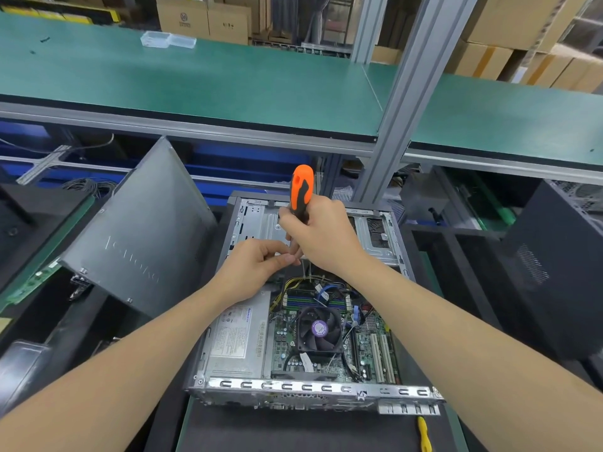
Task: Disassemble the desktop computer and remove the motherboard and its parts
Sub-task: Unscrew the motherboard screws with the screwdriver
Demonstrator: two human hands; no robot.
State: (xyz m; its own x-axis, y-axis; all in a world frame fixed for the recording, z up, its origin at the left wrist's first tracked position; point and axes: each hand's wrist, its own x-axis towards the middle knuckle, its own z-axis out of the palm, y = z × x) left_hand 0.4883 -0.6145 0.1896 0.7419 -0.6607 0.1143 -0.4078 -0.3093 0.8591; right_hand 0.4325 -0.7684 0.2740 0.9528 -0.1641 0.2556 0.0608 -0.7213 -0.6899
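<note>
My right hand (321, 236) grips the screwdriver (301, 190); its shaft is hidden behind my fingers. At 8 o'clock of it, my left hand (257, 265) curls, fingertips together; whether they hold anything, I cannot tell. The motherboard (368, 347) sits in the case (293, 389), 6 o'clock of my hands.

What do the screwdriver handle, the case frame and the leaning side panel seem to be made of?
Screwdriver handle: probably plastic, matte orange with black grip inserts.
Case frame: bare sheet metal, likely steel; shiny, with punched slots.
Side panel: seemingly painted metal, dark grey matte, thin with small tabs.
</note>
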